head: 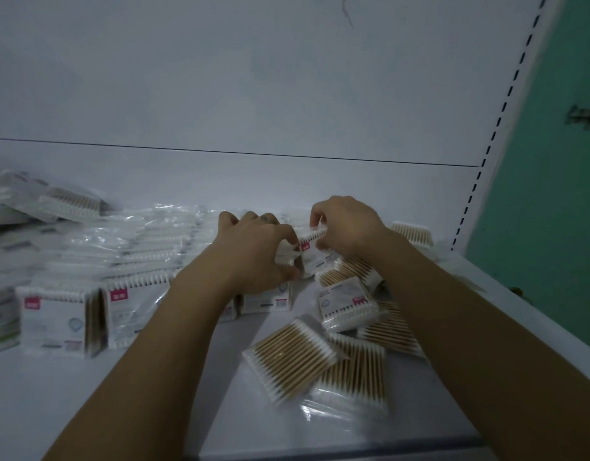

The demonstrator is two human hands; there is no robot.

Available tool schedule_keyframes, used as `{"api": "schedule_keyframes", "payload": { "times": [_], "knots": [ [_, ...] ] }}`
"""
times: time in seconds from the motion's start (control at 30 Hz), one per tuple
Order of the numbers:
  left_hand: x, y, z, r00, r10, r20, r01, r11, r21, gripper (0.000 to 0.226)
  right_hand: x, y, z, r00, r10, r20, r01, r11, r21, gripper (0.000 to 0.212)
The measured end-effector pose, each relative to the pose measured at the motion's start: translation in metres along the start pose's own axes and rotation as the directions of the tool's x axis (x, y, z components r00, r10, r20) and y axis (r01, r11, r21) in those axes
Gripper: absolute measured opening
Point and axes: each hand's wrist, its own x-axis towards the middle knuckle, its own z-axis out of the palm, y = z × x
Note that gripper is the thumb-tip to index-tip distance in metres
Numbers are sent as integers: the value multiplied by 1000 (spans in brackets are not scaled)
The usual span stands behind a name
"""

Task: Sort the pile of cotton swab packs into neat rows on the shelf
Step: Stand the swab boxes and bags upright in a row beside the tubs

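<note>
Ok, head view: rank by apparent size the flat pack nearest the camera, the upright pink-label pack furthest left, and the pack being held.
1-2. flat pack and upright pack: they look about alike, and nearness to the camera makes ranking unsure.
3. held pack: smallest, partly covered by the left hand and right hand.

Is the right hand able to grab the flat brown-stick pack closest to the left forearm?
Probably yes, once it lets go. The flat pack lies uncovered on the shelf, nearer the person than the right hand. Right now that hand and the left hand grip a labelled pack.
</note>
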Motion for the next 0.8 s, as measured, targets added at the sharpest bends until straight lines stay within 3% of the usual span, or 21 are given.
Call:
{"api": "schedule_keyframes", "payload": {
  "times": [0.17, 0.3, 0.43, 0.6, 0.67, 0.73, 0.8],
  "knots": [
    [0, 1, 2, 1000, -4, -4, 4, 1000, 4, 50, 4, 1, 4, 999, 13, -44, -15, 999, -48, 9],
    [0, 0, 4, 1000, -12, -2, 12, 1000, 11, 50, 4, 10, 3, 998, 66, 18, -66, 998, -22, 9],
    [1, 2, 5, 1000, -2, -11, 3, 1000, 28, 51, 9, 5, 5, 1000, 15, 7, -14, 994, -111, 7],
    [2, 2, 5, 1000, -11, -16, 11, 1000, 27, 51, 18, 2, 11, 1000, -16, 4, 16, 974, -225, 12],
    [2, 1, 4, 999, -12, -31, 13, 1000, 18, 52, 14, 3, 3, 999, -20, 42, 30, 973, -231, 25],
    [1, 3, 4, 998, 0, -61, 0, 1000, -4, 53, 1, 6, -13, 996, -7, 87, 20, 988, -151, 44],
    [1, 6, 4, 995, 28, -99, -31, 999, -31, 50, -19, 10, -30, 987, -42, 153, 46, 999, -23, 49]
  ]
}}
